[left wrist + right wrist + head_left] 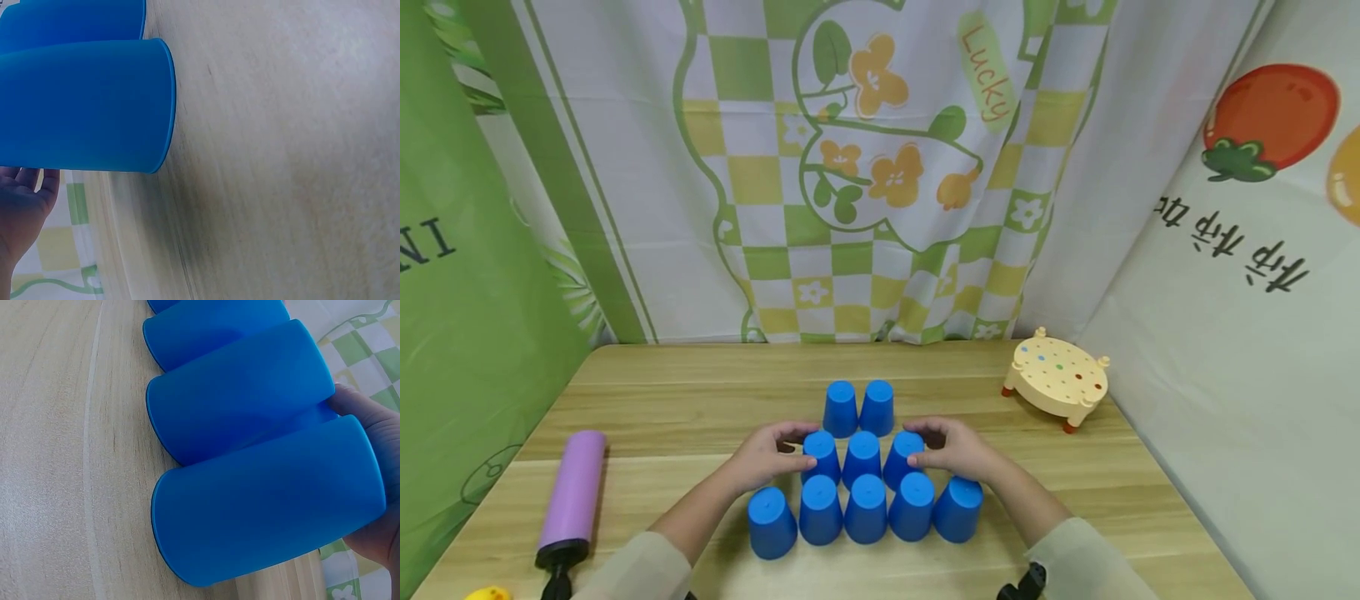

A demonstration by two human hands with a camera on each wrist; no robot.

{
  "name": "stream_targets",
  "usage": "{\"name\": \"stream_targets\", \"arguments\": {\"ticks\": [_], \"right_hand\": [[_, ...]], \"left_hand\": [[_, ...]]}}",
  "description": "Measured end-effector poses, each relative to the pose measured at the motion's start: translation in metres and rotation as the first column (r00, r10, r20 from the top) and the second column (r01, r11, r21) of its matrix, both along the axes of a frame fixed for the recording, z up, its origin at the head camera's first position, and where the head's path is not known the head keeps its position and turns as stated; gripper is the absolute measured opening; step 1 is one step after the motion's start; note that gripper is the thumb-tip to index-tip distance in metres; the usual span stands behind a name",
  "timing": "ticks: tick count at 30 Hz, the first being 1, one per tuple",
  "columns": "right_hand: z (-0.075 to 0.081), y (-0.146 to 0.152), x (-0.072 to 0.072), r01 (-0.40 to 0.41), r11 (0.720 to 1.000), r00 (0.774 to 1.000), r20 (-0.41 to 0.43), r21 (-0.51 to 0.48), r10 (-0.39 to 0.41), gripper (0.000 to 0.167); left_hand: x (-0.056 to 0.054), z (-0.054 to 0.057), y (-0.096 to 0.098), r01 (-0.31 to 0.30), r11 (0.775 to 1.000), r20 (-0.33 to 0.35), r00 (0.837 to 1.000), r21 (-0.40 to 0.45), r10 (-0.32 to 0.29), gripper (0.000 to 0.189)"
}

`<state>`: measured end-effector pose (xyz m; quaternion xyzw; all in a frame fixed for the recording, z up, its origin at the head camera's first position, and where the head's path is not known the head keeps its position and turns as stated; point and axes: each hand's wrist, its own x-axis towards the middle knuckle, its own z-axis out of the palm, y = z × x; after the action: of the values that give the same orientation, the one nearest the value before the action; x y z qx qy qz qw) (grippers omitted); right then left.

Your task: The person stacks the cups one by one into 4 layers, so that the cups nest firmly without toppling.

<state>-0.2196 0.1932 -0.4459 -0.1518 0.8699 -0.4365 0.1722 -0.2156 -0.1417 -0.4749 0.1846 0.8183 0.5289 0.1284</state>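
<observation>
Upside-down blue cups stand in three rows on the table. My left hand (763, 458) holds the left cup (822, 458) of the middle row, thumb on its near side and fingers behind. At that row's other end, my right hand (958, 452) grips the right cup (899, 465) the same way. Between them stands a third cup (861, 460). Several cups form the front row, among them a centre cup (866, 510). In the wrist views, a large front-row cup (87, 106) and another cup (269, 503) partly hide the hands.
Behind the middle row stand two more blue cups, a left one (840, 410) and a right one (877, 408). A purple pump (574, 492) lies at the left of the wooden table (700, 387). Back right is a cream footed toy (1058, 377). A yellow object (488, 593) shows bottom left.
</observation>
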Motion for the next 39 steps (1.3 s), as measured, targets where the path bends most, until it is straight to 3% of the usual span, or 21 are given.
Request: {"name": "stream_targets", "arguments": {"ticks": [5,10,18,26,39], "right_hand": [[-0.001,0.0,0.0,0.003,1.0,1.0,-0.006,0.0,-0.003,0.057],[-0.001,0.0,0.001,0.007,1.0,1.0,-0.01,-0.001,-0.007,0.054],[-0.002,-0.001,0.001,0.013,1.0,1.0,-0.014,-0.002,-0.013,0.054],[-0.002,0.0,0.002,0.028,1.0,1.0,0.0,-0.009,-0.028,0.054],[-0.003,0.001,0.002,0.02,1.0,1.0,-0.01,-0.002,-0.02,0.055]], "left_hand": [[-0.001,0.001,-0.003,-0.049,0.999,-0.002,0.999,-0.015,0.049,0.05],[-0.006,0.011,-0.009,-0.106,0.994,0.004,0.994,-0.013,0.106,0.053],[-0.026,0.02,-0.019,-0.189,0.982,-0.033,0.981,0.002,0.189,0.055],[-0.043,0.013,-0.013,-0.313,0.95,0.011,0.95,-0.008,0.313,0.057],[-0.052,-0.001,-0.008,-0.34,0.941,0.051,0.94,0.011,0.339,0.056]]}}
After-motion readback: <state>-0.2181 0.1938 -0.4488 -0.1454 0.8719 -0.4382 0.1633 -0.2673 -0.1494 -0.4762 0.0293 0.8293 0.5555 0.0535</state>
